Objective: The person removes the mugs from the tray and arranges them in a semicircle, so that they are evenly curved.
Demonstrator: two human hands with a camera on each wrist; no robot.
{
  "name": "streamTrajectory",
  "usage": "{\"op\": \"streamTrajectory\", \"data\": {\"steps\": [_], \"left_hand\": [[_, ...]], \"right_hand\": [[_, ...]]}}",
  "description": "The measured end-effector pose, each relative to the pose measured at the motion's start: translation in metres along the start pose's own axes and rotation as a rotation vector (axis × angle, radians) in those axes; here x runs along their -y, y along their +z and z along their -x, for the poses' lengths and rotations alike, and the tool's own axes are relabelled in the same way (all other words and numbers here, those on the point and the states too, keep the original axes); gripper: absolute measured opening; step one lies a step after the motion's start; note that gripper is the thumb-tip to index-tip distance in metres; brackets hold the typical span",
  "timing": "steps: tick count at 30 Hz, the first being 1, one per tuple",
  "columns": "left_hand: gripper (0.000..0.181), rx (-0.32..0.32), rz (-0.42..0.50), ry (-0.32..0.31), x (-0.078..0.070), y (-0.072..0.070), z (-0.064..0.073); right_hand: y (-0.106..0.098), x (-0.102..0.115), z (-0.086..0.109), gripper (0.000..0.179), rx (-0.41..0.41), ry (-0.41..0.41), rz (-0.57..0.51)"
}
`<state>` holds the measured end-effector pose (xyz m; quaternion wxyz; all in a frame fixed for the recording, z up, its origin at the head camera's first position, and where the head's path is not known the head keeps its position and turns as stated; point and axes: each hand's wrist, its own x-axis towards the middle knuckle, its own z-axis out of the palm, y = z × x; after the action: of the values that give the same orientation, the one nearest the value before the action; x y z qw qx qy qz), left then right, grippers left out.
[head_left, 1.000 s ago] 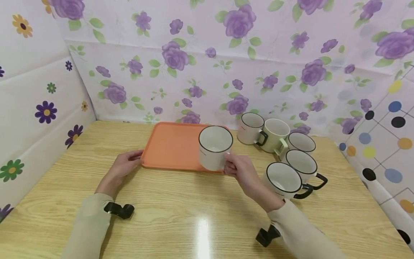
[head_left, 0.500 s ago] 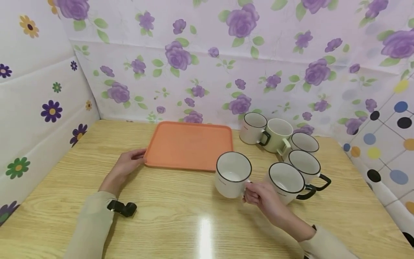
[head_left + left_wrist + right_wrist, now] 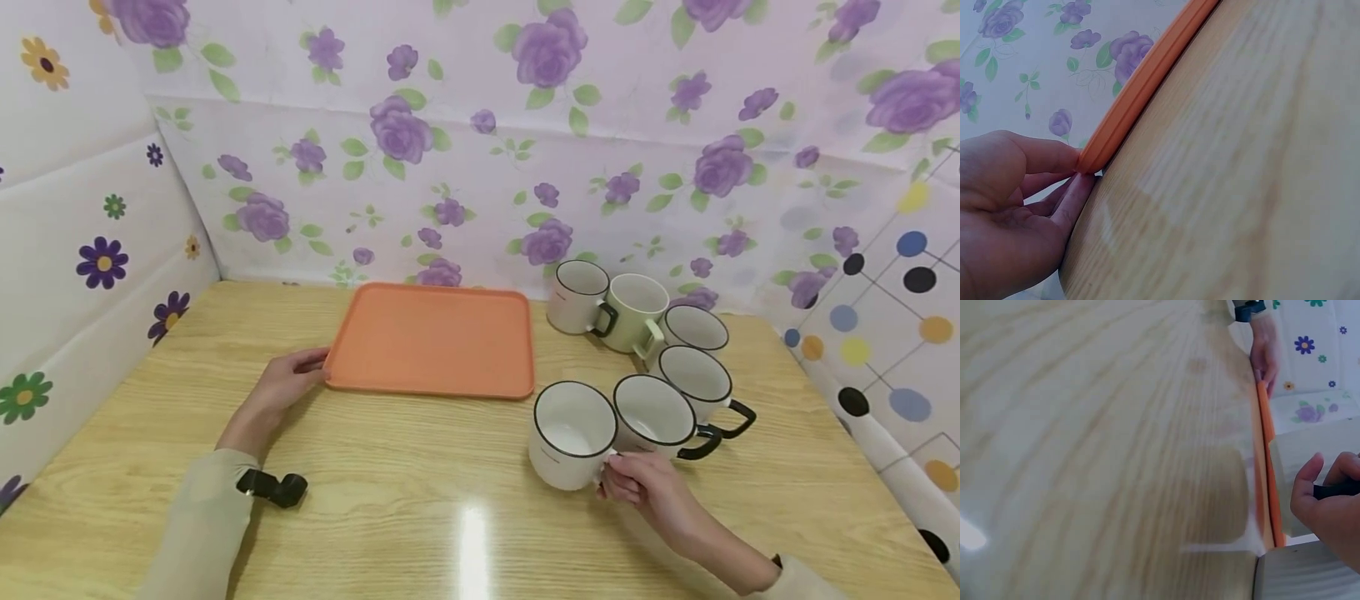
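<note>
My right hand (image 3: 663, 500) grips a white mug (image 3: 564, 467) with a black rim by its handle, at the right front of the table in the head view. In the right wrist view its dark handle (image 3: 1335, 489) shows between the thumb and fingers. The mug is upright, right beside another white mug (image 3: 651, 417) with a black handle. On the left, my left hand (image 3: 281, 385) pinches the near left corner of the orange tray (image 3: 435, 342) between thumb and fingers. The left wrist view shows the fingertips on the tray's rim (image 3: 1125, 112).
Behind the nearer mugs, a white mug (image 3: 576, 304), a pale green mug (image 3: 632, 321) and two more black-rimmed mugs stand close together at the right. The wooden table (image 3: 390, 492) meets a purple-flowered cloth (image 3: 405, 192) at the back.
My right hand has carried the white mug from over the tray's right end, toward me and to the right, up beside the other mugs. The left hand stays at the tray's corner.
</note>
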<state>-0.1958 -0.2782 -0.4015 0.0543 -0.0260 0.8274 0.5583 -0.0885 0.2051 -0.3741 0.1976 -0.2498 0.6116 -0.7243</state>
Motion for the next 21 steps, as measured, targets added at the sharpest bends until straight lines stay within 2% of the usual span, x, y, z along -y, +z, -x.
{"op": "streamTrajectory", "data": {"steps": [5, 9, 15, 18, 21], "left_hand": [[0.051, 0.003, -0.008, -0.003, 0.001, 0.000, 0.001], [0.051, 0.001, -0.017, -0.001, 0.002, -0.001, 0.002], [0.052, -0.002, -0.025, -0.016, 0.000, 0.000, 0.002], [0.052, -0.002, -0.024, -0.013, 0.000, 0.000, 0.001], [0.051, 0.002, -0.034, -0.001, 0.000, 0.001, 0.000]], "right_hand": [[-0.005, -0.006, 0.009, 0.035, 0.073, -0.020, -0.035], [-0.008, -0.010, 0.014, 0.034, 0.097, -0.008, -0.094], [-0.012, -0.017, 0.019, 0.032, 0.084, -0.041, -0.156], [-0.013, -0.017, 0.021, 0.031, 0.070, -0.047, -0.146], [-0.013, -0.015, 0.025, 0.031, 0.032, -0.019, -0.122]]}}
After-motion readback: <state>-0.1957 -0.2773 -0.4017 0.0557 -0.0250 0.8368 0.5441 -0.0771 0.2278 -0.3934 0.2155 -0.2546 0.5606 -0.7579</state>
